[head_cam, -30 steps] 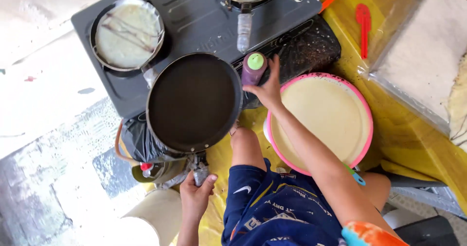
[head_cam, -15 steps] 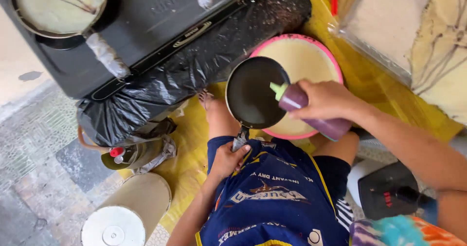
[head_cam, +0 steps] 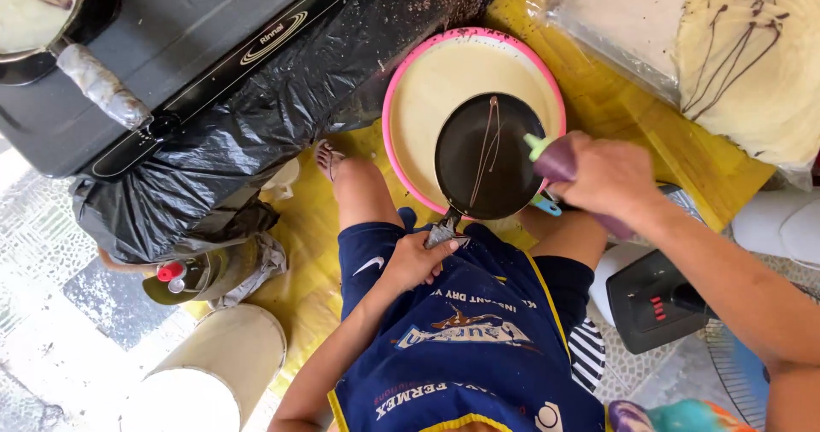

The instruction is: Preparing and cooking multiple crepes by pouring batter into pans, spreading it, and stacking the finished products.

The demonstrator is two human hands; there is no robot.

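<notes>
While left hand [head_cam: 416,259] grips pan [head_cam: 489,154], purple bottle [head_cam: 571,174] tilts.

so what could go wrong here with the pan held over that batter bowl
1. The left hand holds the black pan only by the end of its handle, out over the pink-rimmed batter bowl; a tilt might dip its edge in.
2. The right hand is squeezing a purple squeeze bottle whose green nozzle sits at the pan's rim, so thin lines could miss and land in the batter.
3. A bare foot rests close beside the bowl and could nudge it.
</notes>
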